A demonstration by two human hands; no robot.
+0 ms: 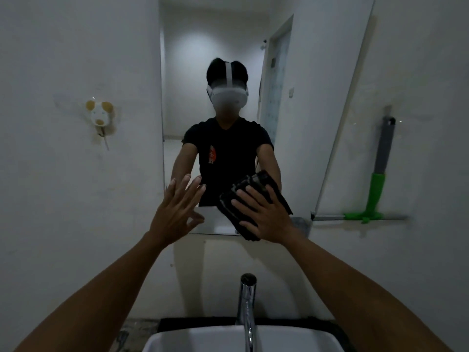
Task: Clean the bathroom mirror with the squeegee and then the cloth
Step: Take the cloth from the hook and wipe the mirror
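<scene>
looks like the squeegee (pixel 375 189) part's done since it's hanging on the wall right of the mirror (pixel 228 59), now right hand (pixel 266 214) presses the dark cloth (pixel 251 196) flat on the lower glass, left hand (pixel 175 209) spread wide, holding nothing.
</scene>
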